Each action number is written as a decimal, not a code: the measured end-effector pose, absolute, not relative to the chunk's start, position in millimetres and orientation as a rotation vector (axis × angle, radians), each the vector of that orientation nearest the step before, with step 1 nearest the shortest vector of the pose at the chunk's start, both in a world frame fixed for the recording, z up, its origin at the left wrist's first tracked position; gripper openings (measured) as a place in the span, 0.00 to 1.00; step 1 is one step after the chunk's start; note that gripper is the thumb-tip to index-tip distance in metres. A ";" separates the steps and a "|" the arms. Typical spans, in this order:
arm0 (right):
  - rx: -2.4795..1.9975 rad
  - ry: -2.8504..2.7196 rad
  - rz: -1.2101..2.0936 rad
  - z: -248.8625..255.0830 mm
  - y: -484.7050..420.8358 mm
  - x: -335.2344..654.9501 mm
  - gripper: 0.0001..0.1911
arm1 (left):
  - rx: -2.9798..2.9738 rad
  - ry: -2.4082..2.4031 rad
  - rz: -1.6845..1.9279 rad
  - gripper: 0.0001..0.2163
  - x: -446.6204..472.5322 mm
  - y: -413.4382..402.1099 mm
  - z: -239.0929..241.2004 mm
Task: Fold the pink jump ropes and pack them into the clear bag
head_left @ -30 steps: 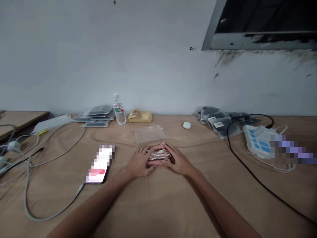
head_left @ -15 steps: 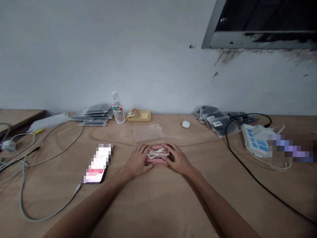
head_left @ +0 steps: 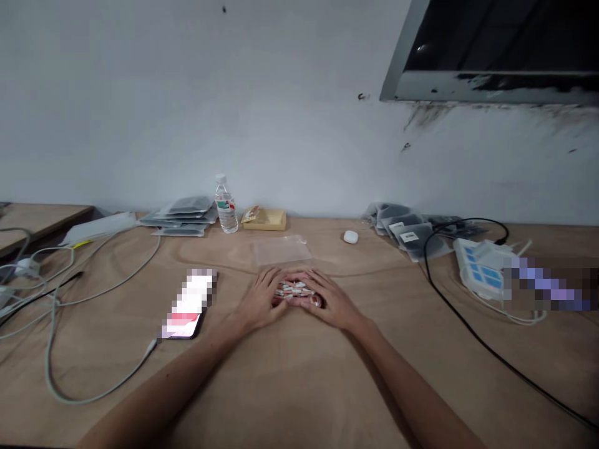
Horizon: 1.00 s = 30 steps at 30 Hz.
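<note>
A small pink holder (head_left: 296, 275) lies on the table in front of me, filled with short orange-and-white sticks (head_left: 294, 289) whose kind I cannot make out. My left hand (head_left: 262, 300) curls round its left side, with the fingers over the far edge and the thumb along the near edge. On the other side my right hand (head_left: 334, 302) grips it the same way, its thumb at the near right corner. Both hands cover the ends of the holder. Just beyond it a clear plastic sleeve (head_left: 281, 250) lies flat.
To the left are a phone (head_left: 189, 302) on a white cable (head_left: 112, 394) and a water bottle (head_left: 226, 206). At the back stand a yellow tray (head_left: 274, 220), a white earbud case (head_left: 350, 237) and bagged dark items (head_left: 414, 237). A power strip (head_left: 480, 271) and black cable (head_left: 461, 321) lie right.
My hands have drawn slightly closer together round the pink holder, and my thumbs have moved inward along its near edge. The view has shifted a little.
</note>
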State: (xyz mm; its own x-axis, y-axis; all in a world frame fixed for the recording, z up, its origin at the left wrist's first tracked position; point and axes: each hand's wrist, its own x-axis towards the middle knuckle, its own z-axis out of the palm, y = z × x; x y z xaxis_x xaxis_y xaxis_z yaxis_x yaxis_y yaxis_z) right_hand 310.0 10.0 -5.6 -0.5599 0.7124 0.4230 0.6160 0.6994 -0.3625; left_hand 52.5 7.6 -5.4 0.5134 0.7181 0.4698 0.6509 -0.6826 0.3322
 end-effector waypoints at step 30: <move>-1.100 -2.265 0.200 -5.4 20.0 377.5 0.35 | 2.671 1.798 0.492 0.31 32.2 94.1 1.2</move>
